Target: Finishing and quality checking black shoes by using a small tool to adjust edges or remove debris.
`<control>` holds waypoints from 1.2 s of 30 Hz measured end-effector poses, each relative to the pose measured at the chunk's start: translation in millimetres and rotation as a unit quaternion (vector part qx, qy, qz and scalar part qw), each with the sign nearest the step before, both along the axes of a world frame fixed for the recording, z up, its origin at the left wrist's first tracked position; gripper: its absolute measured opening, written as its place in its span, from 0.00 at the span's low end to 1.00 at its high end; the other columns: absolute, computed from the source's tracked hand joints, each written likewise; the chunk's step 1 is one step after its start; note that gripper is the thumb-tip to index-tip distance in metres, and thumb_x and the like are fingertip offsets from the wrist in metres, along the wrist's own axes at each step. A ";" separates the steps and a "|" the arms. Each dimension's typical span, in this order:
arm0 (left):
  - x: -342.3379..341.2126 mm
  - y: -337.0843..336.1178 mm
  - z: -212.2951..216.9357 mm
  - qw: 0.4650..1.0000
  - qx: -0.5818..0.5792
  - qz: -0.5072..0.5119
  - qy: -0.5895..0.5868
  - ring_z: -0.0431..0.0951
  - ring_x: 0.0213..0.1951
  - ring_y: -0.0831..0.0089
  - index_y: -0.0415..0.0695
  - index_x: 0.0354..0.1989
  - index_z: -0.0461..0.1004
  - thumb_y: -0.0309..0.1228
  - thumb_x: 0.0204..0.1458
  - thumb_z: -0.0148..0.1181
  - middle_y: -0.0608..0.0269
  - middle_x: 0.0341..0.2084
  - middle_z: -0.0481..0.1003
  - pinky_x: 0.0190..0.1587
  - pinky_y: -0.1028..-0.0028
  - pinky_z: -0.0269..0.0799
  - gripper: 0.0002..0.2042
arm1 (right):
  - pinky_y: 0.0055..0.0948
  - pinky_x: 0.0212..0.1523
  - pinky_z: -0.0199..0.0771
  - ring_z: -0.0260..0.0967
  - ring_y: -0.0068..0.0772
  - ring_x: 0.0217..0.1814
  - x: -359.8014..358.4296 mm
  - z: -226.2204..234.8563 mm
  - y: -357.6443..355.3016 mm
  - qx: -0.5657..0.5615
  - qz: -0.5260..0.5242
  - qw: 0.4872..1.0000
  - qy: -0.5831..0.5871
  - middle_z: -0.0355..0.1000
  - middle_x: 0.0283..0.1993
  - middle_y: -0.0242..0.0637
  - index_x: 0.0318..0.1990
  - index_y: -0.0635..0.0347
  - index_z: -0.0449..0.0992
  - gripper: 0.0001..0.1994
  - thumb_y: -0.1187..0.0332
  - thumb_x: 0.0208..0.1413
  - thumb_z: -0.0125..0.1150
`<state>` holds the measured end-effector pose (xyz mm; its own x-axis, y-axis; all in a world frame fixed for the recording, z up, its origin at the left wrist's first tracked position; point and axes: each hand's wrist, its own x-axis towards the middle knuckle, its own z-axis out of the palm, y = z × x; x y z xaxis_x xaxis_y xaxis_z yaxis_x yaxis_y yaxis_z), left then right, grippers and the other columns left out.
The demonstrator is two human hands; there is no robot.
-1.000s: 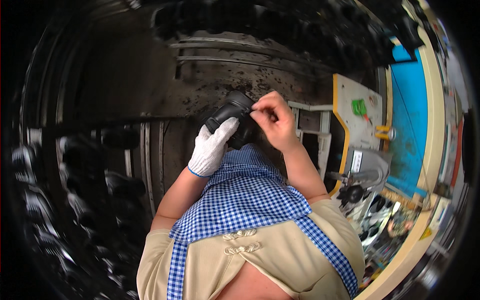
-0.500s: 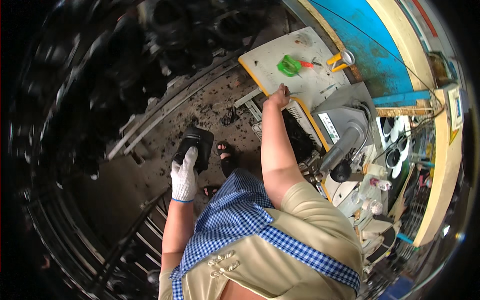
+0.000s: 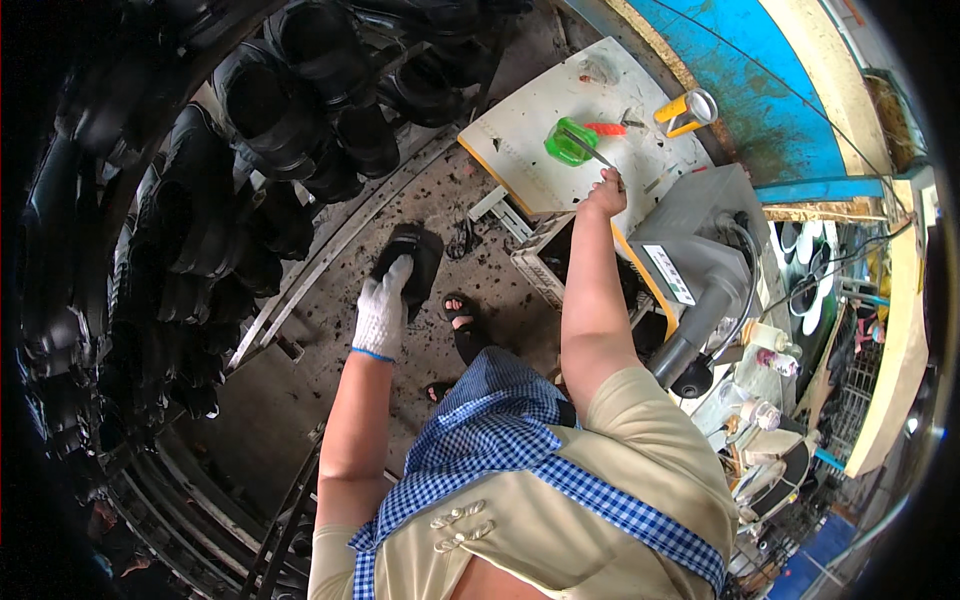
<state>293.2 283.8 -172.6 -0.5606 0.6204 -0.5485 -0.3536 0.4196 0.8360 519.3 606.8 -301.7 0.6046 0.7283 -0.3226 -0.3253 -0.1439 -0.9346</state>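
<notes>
My left hand (image 3: 383,305), in a white knit glove with a blue cuff edge, is closed round a black shoe (image 3: 420,262) held out over the floor. Bare and stretched out over the white table (image 3: 525,150), my right hand (image 3: 606,192) grips a thin knife (image 3: 590,147). Its narrow blade points away from me and passes over a bright green plastic container (image 3: 562,150). Just beyond the blade lies a red-handled tool (image 3: 606,129). Farther right on the table is a yellow and white cylinder (image 3: 686,112).
Racks of black shoes (image 3: 270,110) fill the left side. A grey machine (image 3: 700,225) with a thick pipe stands to the right of my right arm. Below the table sits a pale plastic crate (image 3: 540,268). Dark scraps litter the floor (image 3: 400,205). Bottles (image 3: 762,412) crowd the right.
My right hand has moved right, and the knife now extends across the green container. My left hand and the shoe have shifted slightly right and up in view. The whole view has turned a little.
</notes>
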 end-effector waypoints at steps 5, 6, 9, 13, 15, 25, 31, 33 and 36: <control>-18.1 42.6 -8.1 0.980 0.046 0.091 -0.168 0.72 0.29 0.78 0.36 0.47 0.74 0.36 0.52 0.60 0.64 0.32 0.76 0.28 0.77 0.63 0.18 | 0.18 0.15 0.47 0.54 0.15 0.20 -0.3 37.6 -27.6 -0.038 0.078 0.987 0.137 0.68 0.28 0.25 0.32 0.56 0.73 0.05 0.67 0.53 0.62; -21.4 46.6 -11.3 0.977 0.079 0.067 -0.184 0.70 0.25 0.79 0.36 0.45 0.75 0.37 0.52 0.60 0.65 0.30 0.76 0.24 0.77 0.59 0.17 | 0.16 0.15 0.47 0.54 0.14 0.20 -7.3 45.3 -37.1 -0.040 0.109 0.979 0.167 0.68 0.28 0.25 0.33 0.56 0.73 0.05 0.68 0.54 0.61; -21.4 64.2 -3.4 0.975 0.101 0.105 -0.166 0.64 0.16 0.78 0.38 0.35 0.76 0.37 0.51 0.61 0.67 0.22 0.72 0.19 0.76 0.53 0.13 | 0.16 0.13 0.48 0.55 0.12 0.20 -35.5 71.5 -70.2 -0.040 0.243 0.943 0.226 0.69 0.28 0.25 0.35 0.56 0.73 0.04 0.68 0.55 0.61; -29.9 72.9 5.2 0.982 0.057 0.088 -0.154 0.60 0.12 0.77 0.40 0.32 0.74 0.36 0.50 0.62 0.67 0.15 0.67 0.16 0.75 0.51 0.11 | 0.14 0.13 0.49 0.58 0.12 0.17 -77.5 102.9 -108.9 -0.022 0.345 0.907 0.239 0.72 0.27 0.28 0.34 0.57 0.76 0.04 0.69 0.54 0.63; -33.7 74.4 8.9 0.980 0.033 0.102 -0.165 0.60 0.13 0.77 0.40 0.33 0.73 0.36 0.50 0.62 0.67 0.14 0.66 0.16 0.75 0.51 0.12 | 0.14 0.12 0.48 0.57 0.12 0.18 -90.1 110.9 -118.0 -0.002 0.362 0.910 0.202 0.71 0.29 0.29 0.34 0.60 0.75 0.05 0.69 0.55 0.63; -37.1 73.2 14.2 0.975 0.066 0.120 -0.177 0.62 0.15 0.78 0.35 0.33 0.70 0.36 0.49 0.64 0.64 0.18 0.68 0.17 0.75 0.56 0.15 | 0.19 0.25 0.63 0.64 0.19 0.26 -103.2 146.2 -144.5 0.399 0.390 0.801 -0.220 0.74 0.34 0.34 0.35 0.63 0.75 0.01 0.76 0.56 0.61; -45.8 63.2 9.2 0.977 0.037 0.121 -0.170 0.70 0.20 0.76 0.34 0.36 0.70 0.33 0.49 0.64 0.62 0.24 0.72 0.22 0.76 0.64 0.14 | 0.20 0.29 0.65 0.66 0.21 0.29 -78.6 146.2 -127.3 0.366 0.329 0.848 -0.196 0.75 0.34 0.35 0.32 0.63 0.74 0.02 0.76 0.56 0.60; -45.3 61.4 9.8 0.973 0.068 0.118 -0.188 0.72 0.22 0.75 0.34 0.37 0.71 0.32 0.50 0.63 0.62 0.25 0.73 0.23 0.76 0.67 0.14 | 0.24 0.35 0.69 0.68 0.24 0.32 -52.9 117.4 -85.7 0.296 0.212 0.916 -0.169 0.75 0.34 0.37 0.31 0.64 0.73 0.03 0.76 0.56 0.60; -38.2 57.0 39.3 0.966 0.072 0.116 -0.219 0.77 0.26 0.73 0.33 0.40 0.72 0.29 0.51 0.61 0.59 0.29 0.76 0.25 0.76 0.70 0.13 | 0.26 0.36 0.69 0.68 0.26 0.33 -12.3 71.8 -32.4 0.255 0.082 0.923 -0.275 0.75 0.33 0.37 0.30 0.65 0.75 0.04 0.75 0.56 0.60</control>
<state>255.0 340.8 -133.3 -0.4277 0.5942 -0.6812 -0.7565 0.1772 0.6295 507.0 574.4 -229.9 0.4434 0.7970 0.4101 0.2058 0.3547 -0.9120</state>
